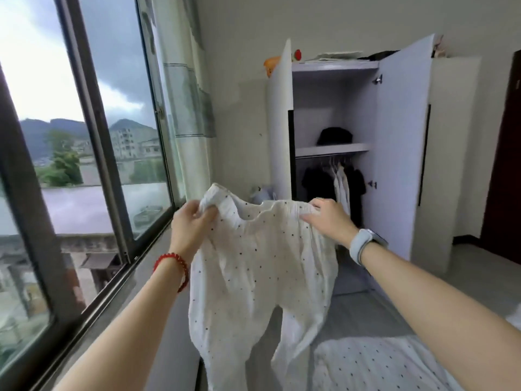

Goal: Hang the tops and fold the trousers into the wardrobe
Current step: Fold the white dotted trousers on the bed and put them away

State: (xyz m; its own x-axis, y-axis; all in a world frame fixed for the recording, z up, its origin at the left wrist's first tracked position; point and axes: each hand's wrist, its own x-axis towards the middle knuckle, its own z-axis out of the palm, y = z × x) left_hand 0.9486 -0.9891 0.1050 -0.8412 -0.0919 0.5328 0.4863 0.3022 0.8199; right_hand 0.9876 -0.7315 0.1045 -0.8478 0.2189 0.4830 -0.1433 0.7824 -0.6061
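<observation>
Two bare arms reach out from the bottom of the picture, and they are the closest things to see. The left arm wears a red bead bracelet (172, 268) at the wrist. The right arm wears a pale watch band (361, 243). Between the arms hang the white trousers (262, 272), which have small dark dots all over. They are held up in the air by the stretchy waistband, and the two legs hang down loose. The left hand (189, 224) pinches one end of the waistband, with the thumb and fingers curled around a bunch of cloth. The right hand (329, 219) grips the other end of the waistband, thumb under the edge and fingers on top. At the bottom right lies another white dotted cloth (377, 365), on what looks like a bed. Behind the trousers stands the wardrobe (406, 153) with both doors wide open. A dark folded thing (334, 136) sits on its middle shelf. Under that shelf, dark and white tops (335, 183) hang in a row on a rail. Some small things rest on the wardrobe roof, too blurry to name. On the left is a big window (84, 153) with a dark frame. Outside it are hills, buildings and a cloudy sky. A light curtain (186, 88) hangs beside the window.
</observation>
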